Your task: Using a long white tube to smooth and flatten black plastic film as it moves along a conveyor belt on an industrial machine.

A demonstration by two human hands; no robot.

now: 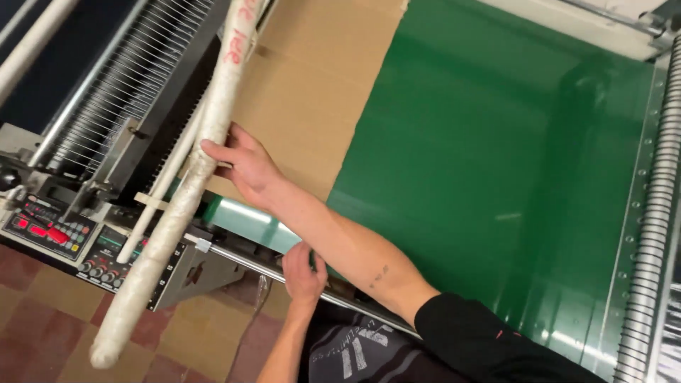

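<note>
— What's the right hand (pixel 245 164) doing?

— It grasps a long white padded pole (pixel 181 206), fingers curled over it about halfway along. The pole runs slantwise from the top of the view down to a rounded end above the tiled floor (pixel 42 319), crossing in front of the machine's control panel (pixel 53 237).

— And the left hand (pixel 303 273)?

— Lower, near the body, fingers closed on the silver metal bar (pixel 241 259) at the machine's near edge, just beside the end of a pale green roll (pixel 248 220).

— Anything in the way?

— The pole hides part of the control panel and lies over a thinner white rod (pixel 159 191), which runs almost alongside it. The right forearm (pixel 347 245) crosses over the green roll and the corner of the green sheet (pixel 496 163).

— What else lies around?

— A brown cardboard sheet (pixel 319 78) is on the bed, next to the green sheet. A rack of fine wires (pixel 120 78) stands at the far left, and a ribbed roller (pixel 656 213) runs down the right edge.

— Count them for me.

— Two hands, one padded pole, one thin rod, one cardboard sheet, one green sheet, one green roll, one control panel with a red lit display and a row of small knobs; I can't tell their number.
</note>
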